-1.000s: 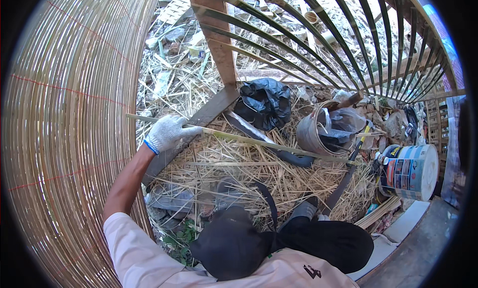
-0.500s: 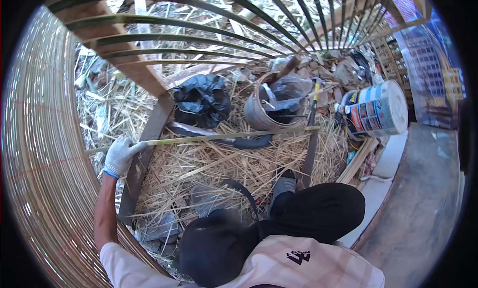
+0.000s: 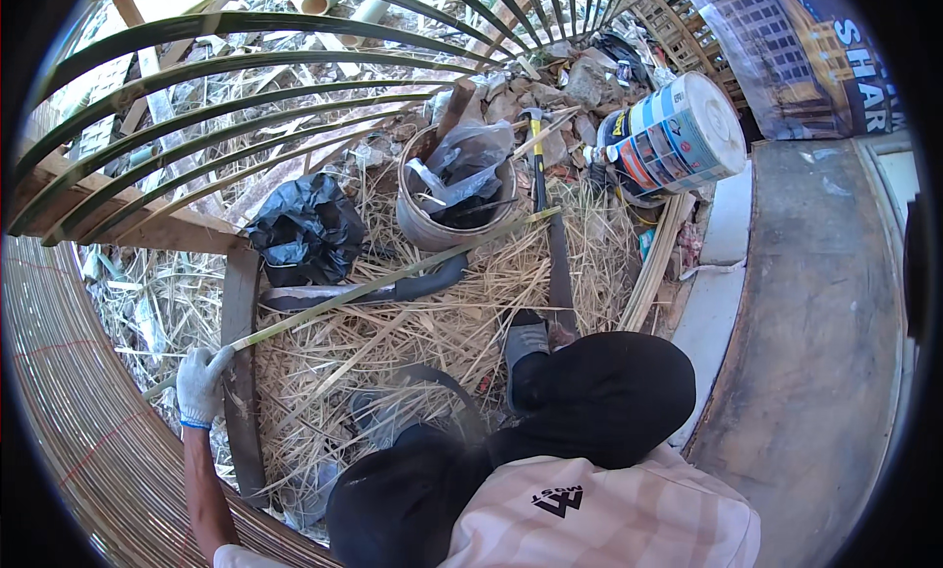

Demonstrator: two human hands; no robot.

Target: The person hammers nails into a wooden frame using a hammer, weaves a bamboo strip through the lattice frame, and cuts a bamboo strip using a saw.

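Note:
My left hand point(image 3: 202, 386), in a white knit glove, is closed round the left part of a long, thin bamboo strip point(image 3: 393, 279). From there the strip slants up to the right, past the front of a bucket point(image 3: 457, 229), its far tip near a dark upright bar point(image 3: 560, 283). A wooden beam point(image 3: 239, 362) runs beside the hand. Behind the strip lies a long object with a thick dark end point(image 3: 432, 281); its kind is unclear. My right hand is out of the picture.
A black plastic bag point(image 3: 306, 229) sits left of the bucket. A yellow-and-black-handled hammer point(image 3: 538, 160) and a tipped paint pail point(image 3: 653, 141) are farther right. Straw-like shavings point(image 3: 344, 362) cover the ground. Curved bamboo slats point(image 3: 246, 62) arch above; a slatted screen point(image 3: 69, 371) stands left.
My view has shifted, so the surroundings sit further left and the strip slants more steeply. My left hand keeps its grip on the bamboo strip.

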